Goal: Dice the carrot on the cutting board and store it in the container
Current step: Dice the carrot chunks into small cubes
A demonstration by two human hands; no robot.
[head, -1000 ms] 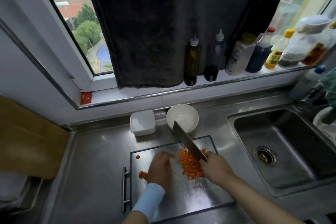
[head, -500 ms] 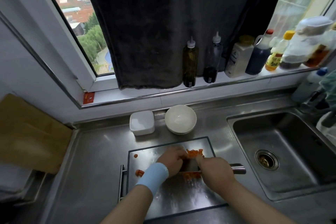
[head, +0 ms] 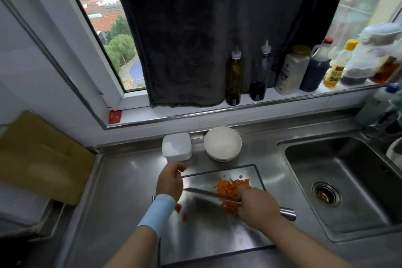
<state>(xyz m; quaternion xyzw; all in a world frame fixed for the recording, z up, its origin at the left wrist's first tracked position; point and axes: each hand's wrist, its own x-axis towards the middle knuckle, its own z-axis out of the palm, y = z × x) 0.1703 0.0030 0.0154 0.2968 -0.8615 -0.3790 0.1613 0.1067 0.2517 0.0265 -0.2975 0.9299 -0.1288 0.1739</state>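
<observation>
1. Cutting board [head: 217, 235]: steel, flat on the counter just left of the sink [head: 352, 172]. We find its near-left corner covered by the left forearm.
2. Diced carrot [head: 230, 186]: an orange heap on the far right part of the board, lying against the knife. Its near side is hidden under the right hand.
3. Stray carrot pieces [head: 178, 208]: a few on the board's left side beside the blue wristband [head: 159, 211], too blurred for us to count.
4. Knife [head: 206, 193]: the blade lies low across the board with its tip pointing left. We cannot tell whether it rests on the steel or just above it. The steel butt of the handle juts out past the right hand.
5. Right hand [head: 257, 206]: wrapped round the knife handle, with one finger stretched forward to the heap.
6. Left hand [head: 170, 180]: at the board's far-left corner, just in front of the container. We see only its back. The fingers are curled, and we cannot tell whether they hold anything.
7. Container [head: 177, 146]: white and square, on the counter beyond the board. Its top reads as plain white, possibly a lid.
8. Bowl [head: 222, 143]: white and round, just right of the container.
9. Bottles [head: 235, 76]: a row on the sill beside a dark curtain [head: 206, 28]. The rightmost are cut off by the frame edge
</observation>
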